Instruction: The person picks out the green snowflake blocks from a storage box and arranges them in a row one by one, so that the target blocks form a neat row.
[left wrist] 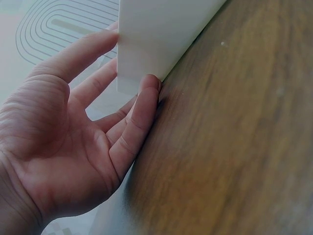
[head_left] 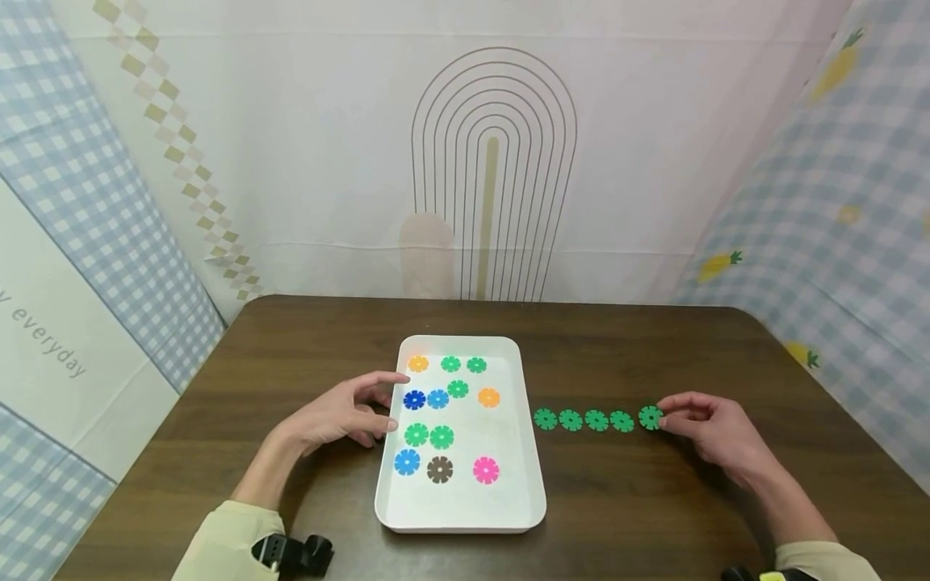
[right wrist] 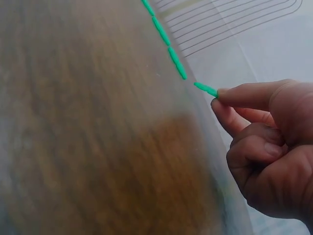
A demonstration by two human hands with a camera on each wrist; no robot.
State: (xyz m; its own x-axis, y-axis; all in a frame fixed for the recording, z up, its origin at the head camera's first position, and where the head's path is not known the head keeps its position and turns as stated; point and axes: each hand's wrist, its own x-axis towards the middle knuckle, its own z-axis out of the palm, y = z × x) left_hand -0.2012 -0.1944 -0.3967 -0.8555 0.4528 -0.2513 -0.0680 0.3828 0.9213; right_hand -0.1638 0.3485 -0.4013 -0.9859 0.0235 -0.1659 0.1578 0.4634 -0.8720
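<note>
My right hand (head_left: pixel 715 432) pinches a green notched plastic disc (head_left: pixel 650 417) between thumb and forefinger at the right end of a row. In the right wrist view this disc (right wrist: pixel 205 89) shows edge-on and tilted, just apart from the row. Several matching green discs (head_left: pixel 596 420) lie in a line on the table. My left hand (head_left: pixel 337 415) rests against the left side of a white tray (head_left: pixel 501 504), its fingers loosely extended and touching the tray wall (left wrist: pixel 146 44). Inside the tray lie orange, green, blue, brown and pink discs (head_left: pixel 486 470).
The brown wooden table (head_left: pixel 610 516) carries the tray near its middle, with the row of discs running from the tray's right side. Behind the table's far edge hangs a patterned white cloth (head_left: pixel 327 161). Checked cloth (head_left: pixel 821 242) hangs at the right.
</note>
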